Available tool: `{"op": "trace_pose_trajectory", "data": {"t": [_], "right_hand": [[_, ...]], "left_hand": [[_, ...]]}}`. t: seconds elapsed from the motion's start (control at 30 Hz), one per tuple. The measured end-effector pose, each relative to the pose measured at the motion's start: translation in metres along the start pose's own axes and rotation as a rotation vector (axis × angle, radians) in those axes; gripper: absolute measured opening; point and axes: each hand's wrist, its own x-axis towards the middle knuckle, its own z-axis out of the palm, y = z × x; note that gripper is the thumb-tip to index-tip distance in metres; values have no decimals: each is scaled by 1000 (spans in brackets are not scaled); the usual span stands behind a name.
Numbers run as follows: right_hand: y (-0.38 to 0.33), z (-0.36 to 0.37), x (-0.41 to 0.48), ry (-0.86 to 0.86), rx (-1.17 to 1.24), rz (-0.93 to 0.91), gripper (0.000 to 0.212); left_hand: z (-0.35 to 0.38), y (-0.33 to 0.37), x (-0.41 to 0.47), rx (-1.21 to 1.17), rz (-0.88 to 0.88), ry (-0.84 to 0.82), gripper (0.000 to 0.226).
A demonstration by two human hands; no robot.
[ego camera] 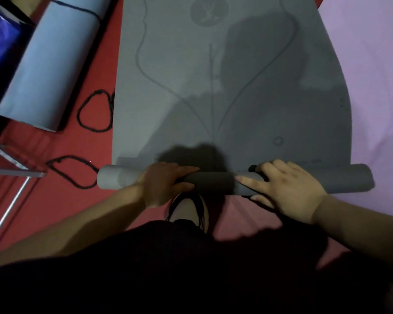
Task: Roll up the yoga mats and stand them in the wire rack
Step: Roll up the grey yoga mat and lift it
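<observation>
Left hand [166, 182] curled round the roll [213, 182] at the near end of the grey yoga mat [232, 91] on the floor [89, 143], right hand [288, 189] pressing it open-fingered, both mid-roll, so the ends may wind crooked

The grey mat [213, 98] runs off the top edge, and the metal frame [14, 172], perhaps the rack, off the left.

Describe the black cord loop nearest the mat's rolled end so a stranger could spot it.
Find the grey mat spread over the red floor. Two black cord loops lie off its left edge. Yours is the nearer loop, by the left end of the roll; the other loop lies farther up, beside the blue rolled mat.
</observation>
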Motion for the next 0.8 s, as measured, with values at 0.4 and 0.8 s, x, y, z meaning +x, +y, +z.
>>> {"op": "trace_pose_trajectory", "data": {"t": [0.4, 0.8], "right_hand": [[15, 1, 25, -124, 90, -36, 58], [23, -3, 35, -276, 31, -25, 69]], "left_hand": [[20, 8, -4, 146, 16, 155, 56], [10, 2, 10, 177, 20, 79, 62]]}}
